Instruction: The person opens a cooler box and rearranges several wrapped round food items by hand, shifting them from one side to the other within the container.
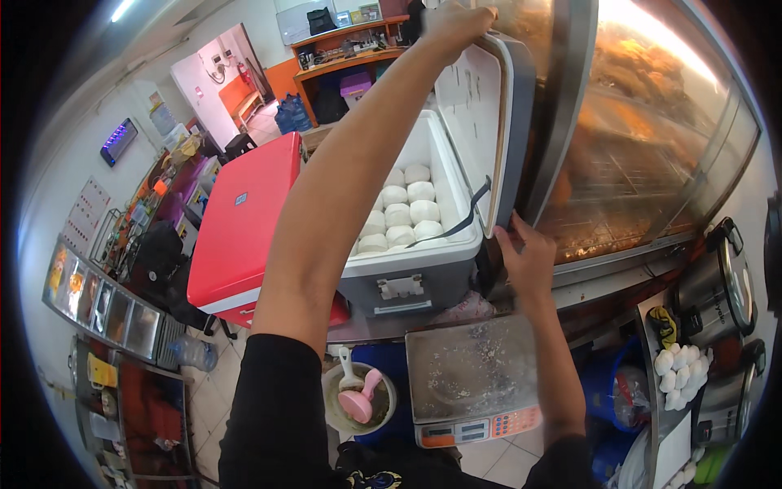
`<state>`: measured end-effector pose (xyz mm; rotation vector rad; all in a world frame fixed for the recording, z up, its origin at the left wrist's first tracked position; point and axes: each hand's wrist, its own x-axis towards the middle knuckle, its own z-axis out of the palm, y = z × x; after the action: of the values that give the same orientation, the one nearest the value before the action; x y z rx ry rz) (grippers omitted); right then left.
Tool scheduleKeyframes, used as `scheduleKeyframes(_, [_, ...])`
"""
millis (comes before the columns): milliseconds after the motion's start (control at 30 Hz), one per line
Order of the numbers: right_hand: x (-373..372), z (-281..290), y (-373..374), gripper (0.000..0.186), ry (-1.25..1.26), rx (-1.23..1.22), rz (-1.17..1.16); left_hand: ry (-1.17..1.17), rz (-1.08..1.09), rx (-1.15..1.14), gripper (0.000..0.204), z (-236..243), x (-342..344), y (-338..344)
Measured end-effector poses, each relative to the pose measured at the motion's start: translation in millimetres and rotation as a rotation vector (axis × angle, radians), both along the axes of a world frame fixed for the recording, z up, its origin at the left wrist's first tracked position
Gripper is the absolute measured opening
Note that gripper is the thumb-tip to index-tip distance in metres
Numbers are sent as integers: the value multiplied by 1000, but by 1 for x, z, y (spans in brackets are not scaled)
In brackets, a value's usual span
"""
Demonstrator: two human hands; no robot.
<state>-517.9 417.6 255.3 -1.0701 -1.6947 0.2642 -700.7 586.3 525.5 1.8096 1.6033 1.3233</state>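
Note:
In front of me stands a grey cooler box (399, 287) with a white inside, holding several rows of white rounded lumps (397, 213) that look like dough balls. Its lid (481, 114) is raised on the right side, white lining facing left. My left hand (460, 31) reaches across the box and grips the lid's far upper edge. At the lid's near lower corner, my right hand (528, 251) holds the edge, thumb on the lining side. A dark strap (458, 224) runs from the lid into the box. My left forearm hides part of the contents.
A closed red cooler (244, 212) stands left. Nearer me are a digital scale (472, 367) and a bucket (389, 414) with a pink scoop (361, 397) and a white one. A lit glass cabinet (635, 130) rises right; white eggs (680, 373) and large pots (717, 285) sit at far right.

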Motion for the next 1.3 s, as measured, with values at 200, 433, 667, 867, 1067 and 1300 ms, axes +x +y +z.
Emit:
scheduleKeyframes(200, [15, -4, -2, 18, 25, 73, -122, 539, 7, 498, 30, -11, 29, 25])
scheduleKeyframes(433, [-9, 25, -39, 17, 152, 16, 42, 984, 136, 758, 34, -18, -39, 44])
scheduleKeyframes(667, [-25, 67, -63, 15, 80, 137, 167, 80, -205, 677, 51, -28, -71, -156])
scheduleKeyframes(867, [-77, 109, -53, 16, -81, 201, 296, -212, -892, 304, 69, -83, -116, -339])
scheduleKeyframes(1067, [-182, 117, 23, 28, -309, 87, 498, -346, -1314, 461, 91, -155, -147, -357])
scheduleKeyframes(1300, [-272, 4, 123, 45, -924, -413, 560, -557, -1082, 153, 33, -150, -203, -332])
